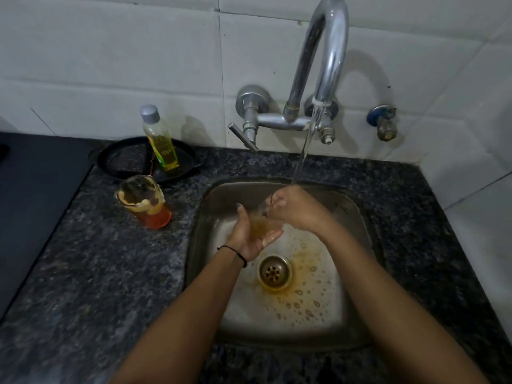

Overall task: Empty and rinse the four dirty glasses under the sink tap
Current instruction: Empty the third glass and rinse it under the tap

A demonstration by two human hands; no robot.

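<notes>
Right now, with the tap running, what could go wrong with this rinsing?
1. The wet glass, gripped by the left hand and right hand above the sink, could slip and crack.
2. The water strikes the right hand and may splash out.
3. The dirty glass beside the sink could be knocked over.

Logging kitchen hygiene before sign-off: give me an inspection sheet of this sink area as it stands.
Surface: granite counter; steel sink, brown splashes round the drain.
Job's things: glass held under the running tap; dirty glasses with orange liquid stand left of the sink.
Clutter: bottle of yellow liquid on a black pan.
Grippers: left hand cradles the glass; right hand grips its rim.
Cables: nothing seen.
Surroundings: white wall tiles, blue valve.
</notes>
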